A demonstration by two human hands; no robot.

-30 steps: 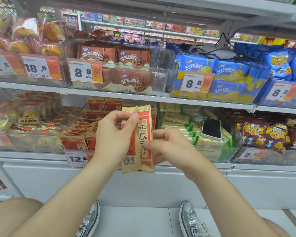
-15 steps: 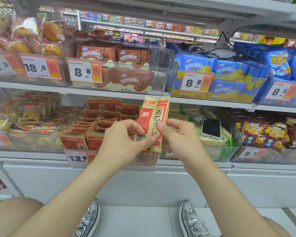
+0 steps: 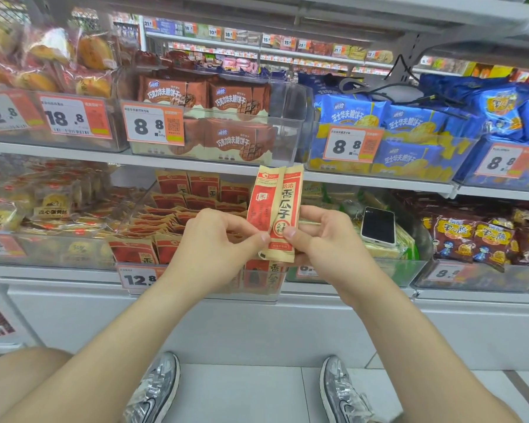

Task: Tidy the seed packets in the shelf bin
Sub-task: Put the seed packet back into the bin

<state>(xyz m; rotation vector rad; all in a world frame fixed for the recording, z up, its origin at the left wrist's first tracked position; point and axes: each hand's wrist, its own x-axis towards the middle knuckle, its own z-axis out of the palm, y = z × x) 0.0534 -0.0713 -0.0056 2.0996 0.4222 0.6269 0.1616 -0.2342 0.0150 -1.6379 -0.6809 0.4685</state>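
Note:
Two red-and-tan seed packets (image 3: 275, 209) stand upright side by side in front of the clear shelf bin (image 3: 196, 288), their tops reaching the shelf edge above. My left hand (image 3: 217, 239) pinches the left packet near its lower end with thumb and fingers. My right hand (image 3: 321, 236) pinches the right packet with its thumb on the front. Inside the bin lie several more seed packets (image 3: 193, 206), some upright at the back, others lying loose and overlapping.
A white phone (image 3: 378, 226) lies on green packets in the bin to the right. Dark red snack bags (image 3: 471, 239) fill the far right bin. Brown (image 3: 214, 117) and blue (image 3: 409, 132) biscuit packs sit on the shelf above. My shoes (image 3: 153, 392) are on the floor.
The packets rose from below the bin front to above it and tilted upright. Both hands moved up and closer together, and the packets now fan apart at the top.

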